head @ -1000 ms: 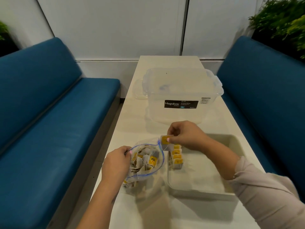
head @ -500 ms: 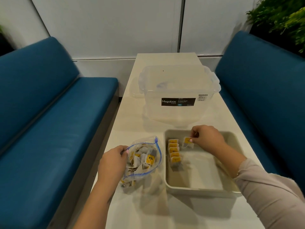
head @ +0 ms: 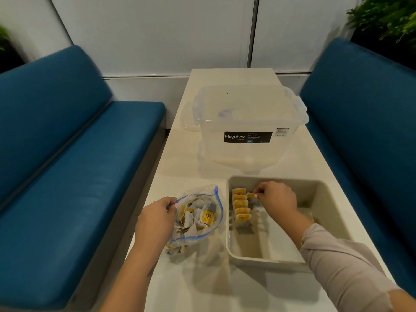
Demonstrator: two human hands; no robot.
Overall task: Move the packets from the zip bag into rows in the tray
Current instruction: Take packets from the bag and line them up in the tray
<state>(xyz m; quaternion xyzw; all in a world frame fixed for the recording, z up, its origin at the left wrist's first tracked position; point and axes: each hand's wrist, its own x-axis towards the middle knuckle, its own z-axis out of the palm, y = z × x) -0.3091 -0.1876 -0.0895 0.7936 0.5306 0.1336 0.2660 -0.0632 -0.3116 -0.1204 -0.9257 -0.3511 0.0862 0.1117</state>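
packet going down beside the first row

right hand (head: 275, 198) pinches a packet (head: 250, 195) at the tray's (head: 265, 258) far left, just right of the row (head: 240, 208) that runs away from the person. left hand (head: 157, 218) grips the bag's (head: 198, 218) rim, mouth gaping toward the tray. bag lies left of the tray; left hand is nearer, so the right must cross.

Yellow-labelled packets (head: 240, 207) sit in a beige tray (head: 326, 194); the clear bag (head: 198, 217) has a blue zip edge; benches (head: 67, 165) are teal.
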